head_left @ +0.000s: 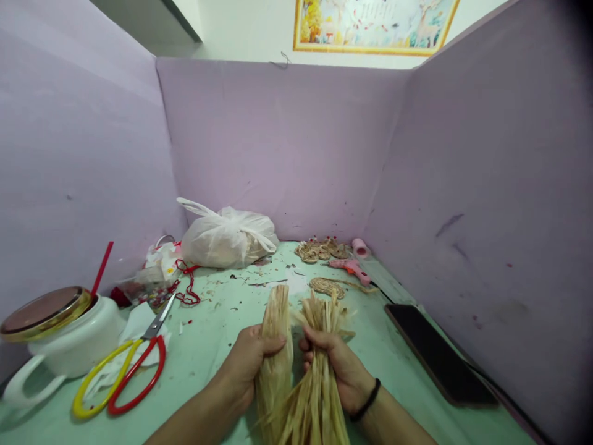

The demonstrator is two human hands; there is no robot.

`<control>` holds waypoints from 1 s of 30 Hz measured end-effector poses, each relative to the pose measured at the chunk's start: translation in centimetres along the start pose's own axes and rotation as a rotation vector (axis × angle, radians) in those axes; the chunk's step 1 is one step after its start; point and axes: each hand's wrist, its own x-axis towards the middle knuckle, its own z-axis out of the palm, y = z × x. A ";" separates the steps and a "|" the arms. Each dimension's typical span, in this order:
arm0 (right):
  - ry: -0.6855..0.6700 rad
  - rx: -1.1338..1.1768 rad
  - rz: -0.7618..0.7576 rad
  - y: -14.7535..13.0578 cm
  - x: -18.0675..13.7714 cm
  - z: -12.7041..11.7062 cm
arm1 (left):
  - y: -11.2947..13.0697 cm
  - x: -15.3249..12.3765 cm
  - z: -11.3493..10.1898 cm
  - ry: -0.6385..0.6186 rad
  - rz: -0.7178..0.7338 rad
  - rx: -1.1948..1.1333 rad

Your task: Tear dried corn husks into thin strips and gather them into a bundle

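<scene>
My left hand [245, 366] is closed around a broad, pale dried corn husk [278, 308], its thumb pressed across the front. Beside it, my right hand [341, 364] grips a bundle of dried husk strips [325, 314], with ragged ends sticking up above the fist. The strips hang below both hands and run out of the bottom of the picture. Husk and bundle are held upright next to each other, and their lower parts overlap. A braided cord [327, 286] lies on the table just beyond the bundle.
To the left are scissors [151, 330] with yellow and red handles and a white lidded mug [88, 337]. Farther back sit a tied white bag [231, 238], red cord [191, 290], braided pieces [319, 250] and a pink glue gun [353, 269]. A phone [435, 352] lies right.
</scene>
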 end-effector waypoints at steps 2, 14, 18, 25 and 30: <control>-0.008 0.034 -0.041 -0.2 0.0 0.1 | -0.1 0.0 0.0 -0.027 -0.002 -0.017; -0.029 -0.039 -0.161 0.5 -0.2 0.3 | -0.1 0.1 -0.3 -0.009 0.024 0.034; -0.010 -0.054 -0.197 0.5 -0.1 0.2 | -0.2 0.2 -0.3 0.006 0.014 0.023; -0.011 -0.139 -0.278 0.2 -0.1 0.3 | -0.3 0.5 -0.9 0.083 0.059 0.096; 0.027 -0.187 -0.382 0.6 -0.2 0.6 | -0.3 0.4 -0.6 -0.026 0.066 0.097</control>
